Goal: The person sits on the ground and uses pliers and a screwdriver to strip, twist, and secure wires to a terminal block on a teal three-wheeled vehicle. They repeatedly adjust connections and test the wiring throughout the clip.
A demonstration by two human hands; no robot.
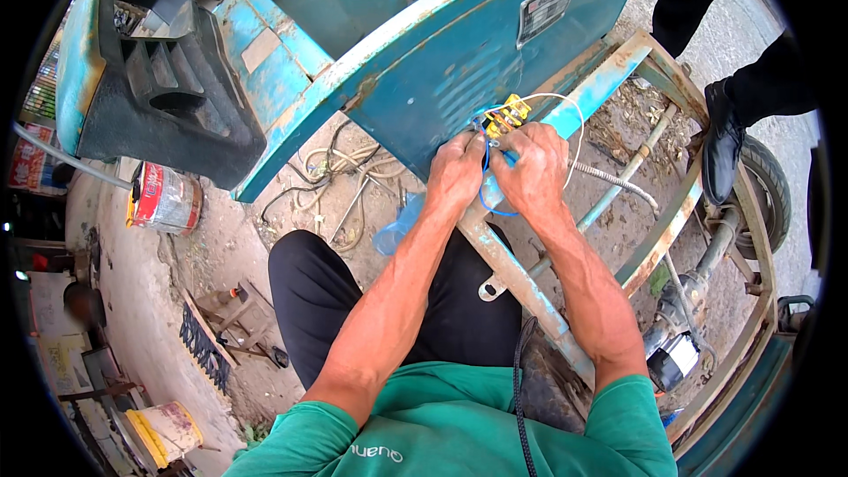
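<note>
In front of the blue-green metal panel (442, 66), my two hands come together with fingers closed. My left hand (456, 172) pinches a thin blue wire (487, 159), its fingertips close to the panel. Just right of it, my right hand (536, 168) is bent in a pinch; what lies between its fingertips is too small to make out. A small yellow and black part (507, 115) sits right above the fingertips, against the panel. From beside it a thin white wire (579, 115) loops out to the right. The blue wire curves down between my wrists.
A rusty metal frame (548, 300) runs beneath my right arm, with a wheel (764, 194) and axle. A person's black shoe (723, 141) is by the frame. Left are a black plastic housing (177, 88), a paint bucket (165, 198), tangled hoses (349, 163) and a wooden stool (252, 318).
</note>
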